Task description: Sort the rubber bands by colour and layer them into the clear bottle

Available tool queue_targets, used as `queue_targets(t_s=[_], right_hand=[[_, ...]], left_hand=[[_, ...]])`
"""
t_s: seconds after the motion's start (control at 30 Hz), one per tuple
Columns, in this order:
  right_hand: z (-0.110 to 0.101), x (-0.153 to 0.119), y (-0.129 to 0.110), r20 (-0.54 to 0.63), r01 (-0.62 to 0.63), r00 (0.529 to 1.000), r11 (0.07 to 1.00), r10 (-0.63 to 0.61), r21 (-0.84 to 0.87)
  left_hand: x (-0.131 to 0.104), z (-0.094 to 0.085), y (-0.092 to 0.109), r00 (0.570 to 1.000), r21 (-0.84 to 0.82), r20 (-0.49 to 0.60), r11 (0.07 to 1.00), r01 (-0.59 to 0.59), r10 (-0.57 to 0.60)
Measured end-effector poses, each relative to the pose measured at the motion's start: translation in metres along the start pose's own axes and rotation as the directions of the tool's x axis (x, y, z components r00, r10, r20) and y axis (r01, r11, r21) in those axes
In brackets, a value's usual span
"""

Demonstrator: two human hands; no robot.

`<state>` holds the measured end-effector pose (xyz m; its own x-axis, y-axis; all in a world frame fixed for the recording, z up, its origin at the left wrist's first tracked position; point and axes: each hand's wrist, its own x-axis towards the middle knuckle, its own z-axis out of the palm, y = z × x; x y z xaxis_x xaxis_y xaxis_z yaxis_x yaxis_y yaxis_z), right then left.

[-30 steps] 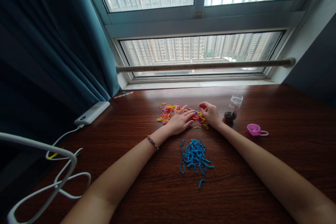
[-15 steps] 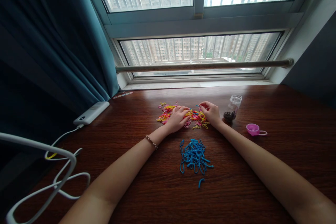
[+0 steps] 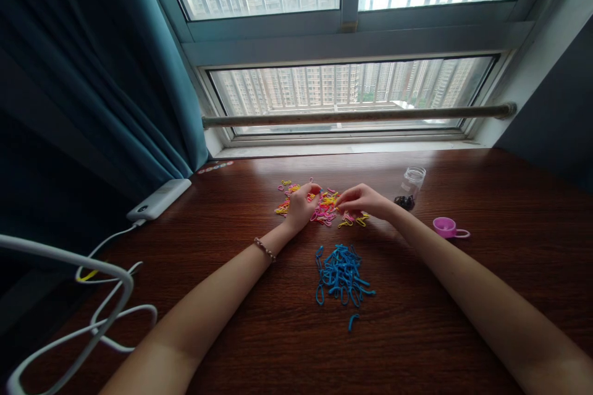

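A loose heap of pink, yellow and orange bands [image 3: 325,215] lies on the brown table. Over its left part is my left hand [image 3: 302,205], its thumb and fingertips drawn together around a small blue bit at the tips. My right hand [image 3: 362,200] reaches in from the right, fingers bent and closed low at the heap's right part; what they grip is too small to make out. Closer to me lies a separate pile of blue bands [image 3: 343,274], with a single blue piece [image 3: 353,322] below it.
A clear jar [image 3: 412,184] with dark contents stands beyond my right forearm, near a pink cup with a loop handle [image 3: 445,227]. On the left are a white power strip [image 3: 160,200] and looping white cables [image 3: 125,281]. A window and curtain border the table.
My left hand has shifted slightly left, its spread fingers now pinched together. My right hand has moved left and down onto the heap, and blue showing near its fingertips before is gone.
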<state>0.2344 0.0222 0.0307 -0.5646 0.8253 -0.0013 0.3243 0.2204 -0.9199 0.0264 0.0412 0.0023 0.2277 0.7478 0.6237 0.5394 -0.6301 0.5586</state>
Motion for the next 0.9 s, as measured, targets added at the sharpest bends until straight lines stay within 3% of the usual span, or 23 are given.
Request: queue_targets(t_s=[0.07,0.13,0.17,0.23,0.33,0.4,0.47,0.53,0.6,0.7,0.8,0.83,0.9], right_hand=[[-0.001,0.005,0.011,-0.359,0.019,0.927,0.968,-0.110,-0.249],[-0.002,0.007,0.019,-0.480,-0.037,0.848,0.877,-0.227,-0.480],[-0.002,0.008,0.022,-0.479,-0.060,0.839,0.829,-0.260,-0.556],[-0.001,0.008,0.025,-0.450,-0.089,0.849,0.765,-0.276,-0.637],[0.002,0.008,0.026,-0.431,-0.113,0.859,0.717,-0.277,-0.687],[0.004,0.009,0.027,-0.426,-0.115,0.861,0.711,-0.277,-0.694],[0.006,0.010,0.028,-0.428,-0.106,0.859,0.722,-0.279,-0.683],[0.008,0.011,0.031,-0.444,-0.093,0.848,0.742,-0.290,-0.664],[0.009,0.011,0.034,-0.478,-0.086,0.826,0.771,-0.299,-0.631],[0.007,0.012,0.035,-0.570,-0.081,0.769,0.840,-0.290,-0.537],[0.000,0.012,0.028,-0.643,-0.016,0.732,0.938,-0.224,-0.346],[-0.002,0.011,0.023,-0.627,0.023,0.758,0.968,-0.179,-0.249],[-0.006,0.008,0.009,-0.470,0.084,0.879,0.996,-0.085,-0.022]], left_hand=[[-0.003,0.000,0.012,0.993,-0.003,0.036,0.994,-0.112,0.112],[-0.009,0.001,0.029,0.947,-0.016,0.135,0.956,-0.293,0.292],[-0.013,0.002,0.038,0.896,-0.027,0.200,0.917,-0.399,0.396],[-0.021,0.004,0.055,0.748,-0.051,0.334,0.804,-0.593,0.573],[-0.031,0.005,0.072,0.526,-0.095,0.475,0.635,-0.766,0.705],[-0.034,0.005,0.077,0.447,-0.110,0.520,0.576,-0.810,0.728],[-0.035,0.004,0.078,0.423,-0.120,0.533,0.560,-0.819,0.733],[-0.033,0.002,0.075,0.438,-0.123,0.520,0.572,-0.811,0.733],[-0.028,0.000,0.069,0.496,-0.097,0.492,0.611,-0.786,0.716],[-0.017,-0.006,0.051,0.660,0.026,0.438,0.726,-0.687,0.610],[0.000,-0.015,0.025,0.856,0.209,0.297,0.846,-0.490,0.423],[0.006,-0.018,0.015,0.909,0.269,0.235,0.876,-0.400,0.343],[0.016,-0.024,-0.007,0.982,0.372,0.083,0.909,-0.187,0.168]])
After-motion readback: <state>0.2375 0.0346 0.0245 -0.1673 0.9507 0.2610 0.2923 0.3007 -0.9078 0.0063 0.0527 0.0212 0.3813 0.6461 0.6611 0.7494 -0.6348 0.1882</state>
